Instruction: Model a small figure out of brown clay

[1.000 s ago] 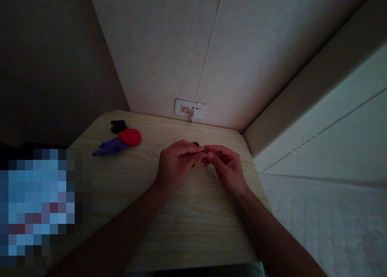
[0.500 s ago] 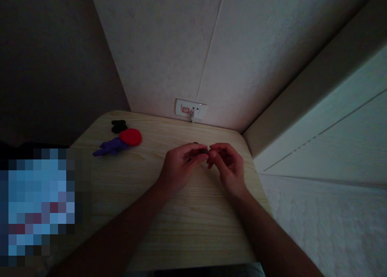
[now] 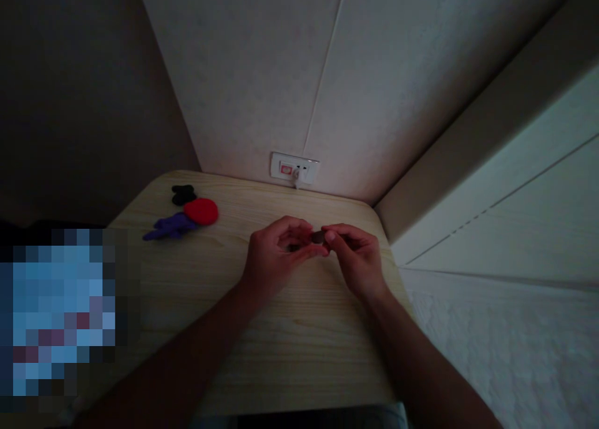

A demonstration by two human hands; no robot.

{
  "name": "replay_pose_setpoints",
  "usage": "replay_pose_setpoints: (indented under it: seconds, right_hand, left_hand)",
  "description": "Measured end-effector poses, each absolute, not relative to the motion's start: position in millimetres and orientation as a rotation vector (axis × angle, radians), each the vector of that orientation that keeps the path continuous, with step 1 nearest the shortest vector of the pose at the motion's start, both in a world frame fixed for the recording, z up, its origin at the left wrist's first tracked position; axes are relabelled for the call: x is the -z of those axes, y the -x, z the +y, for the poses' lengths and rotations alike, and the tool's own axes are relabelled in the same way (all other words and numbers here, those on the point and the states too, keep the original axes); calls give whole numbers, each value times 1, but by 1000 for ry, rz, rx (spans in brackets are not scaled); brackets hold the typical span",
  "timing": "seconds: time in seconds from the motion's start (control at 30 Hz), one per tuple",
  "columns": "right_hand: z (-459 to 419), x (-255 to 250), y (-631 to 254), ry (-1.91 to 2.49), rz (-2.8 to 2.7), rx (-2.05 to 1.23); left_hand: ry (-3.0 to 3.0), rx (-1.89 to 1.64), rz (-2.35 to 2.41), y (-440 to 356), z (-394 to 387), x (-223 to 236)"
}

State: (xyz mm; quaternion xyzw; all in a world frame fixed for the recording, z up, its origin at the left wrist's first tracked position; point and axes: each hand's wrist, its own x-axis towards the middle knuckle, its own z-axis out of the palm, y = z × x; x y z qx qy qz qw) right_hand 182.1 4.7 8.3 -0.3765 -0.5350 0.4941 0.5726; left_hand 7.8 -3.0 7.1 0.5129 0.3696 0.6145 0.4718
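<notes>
Over the wooden table, both hands meet at a small dark brown piece (image 3: 319,236), smooth and flat-looking, perhaps modelling clay. My right hand (image 3: 358,254) pinches its right end between thumb and fingers. Curled round its left side, my left hand (image 3: 276,248) has its fingertips against the piece and its thumb beneath. Part of the piece is hidden by the fingers, as is the inside of the left palm.
At the table's back left lie a red oval piece (image 3: 201,211), a purple knobbly piece (image 3: 171,226) and a black lumpy piece (image 3: 184,194). A wall socket (image 3: 294,168) with a plug sits behind the table (image 3: 281,354). A blurred-out blue patch (image 3: 60,310) covers the lower left.
The left fingers have opened a little and the right hand has turned slightly, so more of the dark brown piece shows between them. The clay-like pieces at the left have stayed put.
</notes>
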Motion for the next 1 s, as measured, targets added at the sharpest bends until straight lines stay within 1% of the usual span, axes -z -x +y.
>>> replay_pose_setpoints:
  seconds: [0.33, 0.43, 0.57, 0.67, 0.77, 0.87, 1.0]
  right_hand:
    - [2, -15, -181, 991, -1281, -1059]
    - [4, -10, -181, 1000, -1209, -1105]
    - [6, -5, -179, 907, -1188, -1209]
    - [6, -4, -178, 879, -1192, -1245]
    - [8, -6, -179, 894, -1117, -1280]
    - [11, -5, -183, 946, -1089, -1211]
    - [16, 2, -185, 1102, -1194, -1029]
  left_hand:
    - [-1300, -1487, 957, -8, -1, -4]
    - [-1257, -1478, 940, -9, 0, -4]
    - [-1197, -1467, 894, -10, 1, -6]
    - [-1249, -1454, 917, -8, 1, -9]
    - [-1376, -1555, 1102, 1, 3, -11]
    - [-1425, -1646, 1396, 12, 11, -8]
    - [-1523, -1471, 1600, 20, 22, 7]
